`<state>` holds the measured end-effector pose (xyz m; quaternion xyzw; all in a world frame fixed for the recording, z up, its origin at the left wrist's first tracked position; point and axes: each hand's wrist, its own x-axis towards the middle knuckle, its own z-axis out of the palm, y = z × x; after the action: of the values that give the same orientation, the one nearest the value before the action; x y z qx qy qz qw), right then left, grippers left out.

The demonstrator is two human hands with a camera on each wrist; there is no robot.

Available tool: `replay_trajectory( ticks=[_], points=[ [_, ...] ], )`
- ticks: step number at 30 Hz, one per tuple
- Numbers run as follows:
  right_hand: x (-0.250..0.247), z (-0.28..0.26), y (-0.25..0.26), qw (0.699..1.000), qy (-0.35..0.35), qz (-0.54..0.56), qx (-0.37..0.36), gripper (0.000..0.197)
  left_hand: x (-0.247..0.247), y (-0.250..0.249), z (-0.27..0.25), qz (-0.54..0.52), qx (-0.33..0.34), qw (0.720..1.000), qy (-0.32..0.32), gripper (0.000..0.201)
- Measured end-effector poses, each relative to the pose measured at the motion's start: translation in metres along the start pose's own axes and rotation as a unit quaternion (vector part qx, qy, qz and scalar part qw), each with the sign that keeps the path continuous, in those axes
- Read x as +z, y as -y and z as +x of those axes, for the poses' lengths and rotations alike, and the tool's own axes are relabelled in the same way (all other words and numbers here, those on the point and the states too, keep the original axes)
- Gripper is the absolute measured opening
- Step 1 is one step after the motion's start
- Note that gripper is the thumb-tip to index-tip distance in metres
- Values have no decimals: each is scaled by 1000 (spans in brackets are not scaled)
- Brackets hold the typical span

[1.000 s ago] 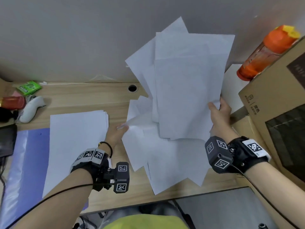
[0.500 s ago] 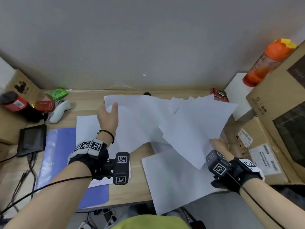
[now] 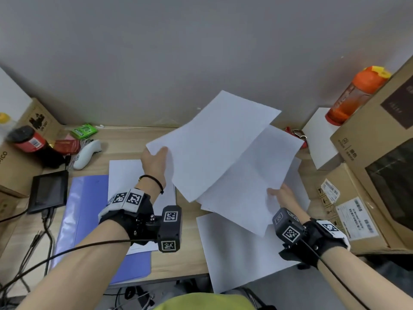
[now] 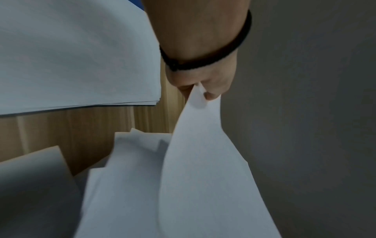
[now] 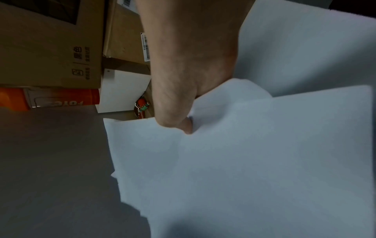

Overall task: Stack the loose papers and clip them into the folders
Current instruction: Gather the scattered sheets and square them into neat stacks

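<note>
A blue folder (image 3: 89,220) lies left under a squared stack (image 3: 125,175), probably awaiting more. The left hand (image 3: 154,162) pinches one sheet (image 3: 212,139) by its corner, lifted clear. The right hand (image 3: 281,195) grips the uneven bunch (image 3: 252,186), seemingly to be squared.

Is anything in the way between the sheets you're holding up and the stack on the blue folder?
Nothing visible. The held sheets hang above bare desk, pinched by the left hand and right hand; the stack on the blue folder lies uncovered.
</note>
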<state>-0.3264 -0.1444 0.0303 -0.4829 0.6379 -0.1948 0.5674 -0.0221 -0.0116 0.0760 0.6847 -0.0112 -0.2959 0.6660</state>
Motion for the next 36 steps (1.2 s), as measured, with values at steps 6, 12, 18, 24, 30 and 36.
replay_trajectory(
  ticks=[6, 12, 18, 24, 30, 36],
  points=[
    [15, 7, 21, 995, 75, 59, 3, 42, 1, 32, -1, 166, -98, 964, 186, 13],
    [19, 5, 22, 992, 124, 20, -22, 41, -2, 26, -8, 226, -116, 920, 298, 38],
    [19, 0, 6, 980, 201, 12, -2, 41, 11, 33, -13, 209, -103, 915, 329, 46],
    [-2, 20, -35, 981, 108, 99, 130, 30, 24, 60, -7, 259, -76, 926, 265, 43],
    [-52, 27, -87, 991, -23, -32, 126, 45, 24, 79, -1, 303, -107, 903, 284, 33],
    [-49, 36, -103, 981, -26, -99, 164, 61, 25, 87, 1, 372, -97, 876, 293, 36]
  ],
)
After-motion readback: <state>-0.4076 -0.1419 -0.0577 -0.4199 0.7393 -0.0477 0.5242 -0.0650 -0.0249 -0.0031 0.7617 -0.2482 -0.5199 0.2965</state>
